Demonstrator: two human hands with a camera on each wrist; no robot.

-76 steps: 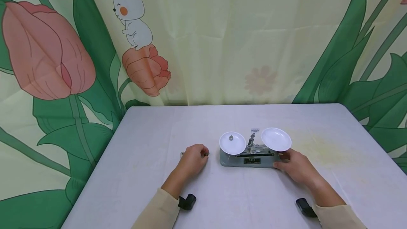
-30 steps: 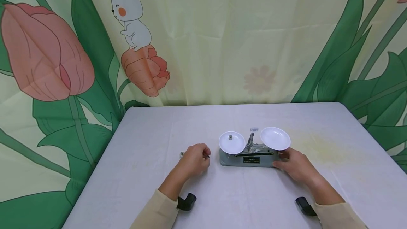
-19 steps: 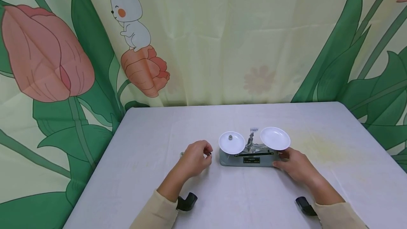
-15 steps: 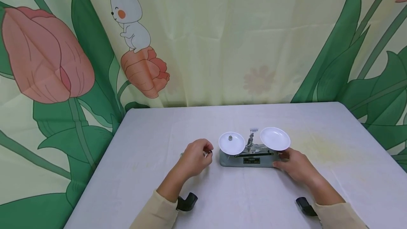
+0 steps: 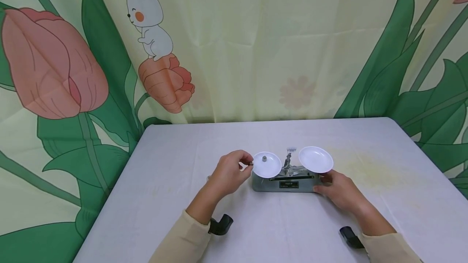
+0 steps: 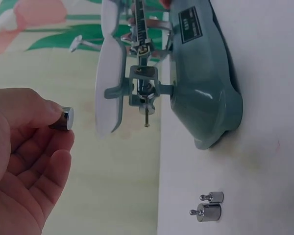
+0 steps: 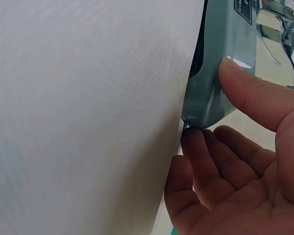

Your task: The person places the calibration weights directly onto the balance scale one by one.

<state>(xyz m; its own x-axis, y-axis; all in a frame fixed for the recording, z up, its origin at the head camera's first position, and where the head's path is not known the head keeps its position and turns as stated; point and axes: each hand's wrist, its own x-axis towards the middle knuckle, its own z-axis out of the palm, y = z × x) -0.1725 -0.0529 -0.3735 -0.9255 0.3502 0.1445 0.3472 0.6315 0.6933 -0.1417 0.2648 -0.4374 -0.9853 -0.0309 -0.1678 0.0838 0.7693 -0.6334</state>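
In the head view a grey-green balance scale (image 5: 264, 185) stands on the table. Its left pan (image 5: 269, 170) carries one small metal weight (image 5: 264, 158); the right pan (image 5: 316, 159) holds nothing. My left hand (image 5: 231, 172) is at the left pan's outer rim. Between thumb and fingers it pinches a shiny cylindrical weight (image 6: 64, 119), clear of the pan in the left wrist view. At the right end of the base, my right hand (image 5: 340, 190) grips the scale, thumb (image 7: 250, 90) on the front face and fingertips at the end corner.
Two knobbed metal weights, a larger one (image 6: 209, 212) and a smaller one (image 6: 216, 197), stand on the tablecloth (image 5: 285, 226) left of the scale, mostly hidden behind the left hand in the head view. A printed curtain (image 5: 234, 52) hangs behind the table.
My left hand has risen and moved right, from the table beside the scale to the left pan's rim, carrying the weight. The right hand has stayed on the base.
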